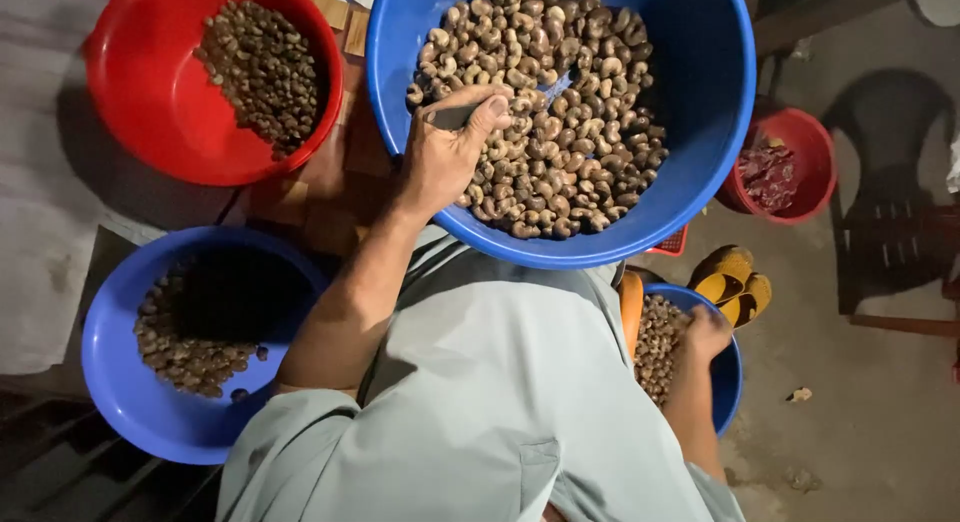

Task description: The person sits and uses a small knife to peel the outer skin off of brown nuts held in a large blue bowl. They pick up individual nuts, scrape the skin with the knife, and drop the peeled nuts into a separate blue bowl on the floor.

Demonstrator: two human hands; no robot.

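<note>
A dark tool point(452, 117) is pinched in the left hand's point(445, 157) grip over cashews in the large blue basin point(700, 132) at twelve o'clock. The right hand point(706, 332) (grip closed, contents unclear) rests in a small blue bowl point(728, 382) at four o'clock.

Large blue basin point(700, 132), round, heaped with pale curved cashew nuts point(560, 112) across its middle. Dark flat tool point(455, 115) lying on the heap near the left rim. Smaller blue bowl point(728, 377), lower right, part-filled with nuts.
</note>
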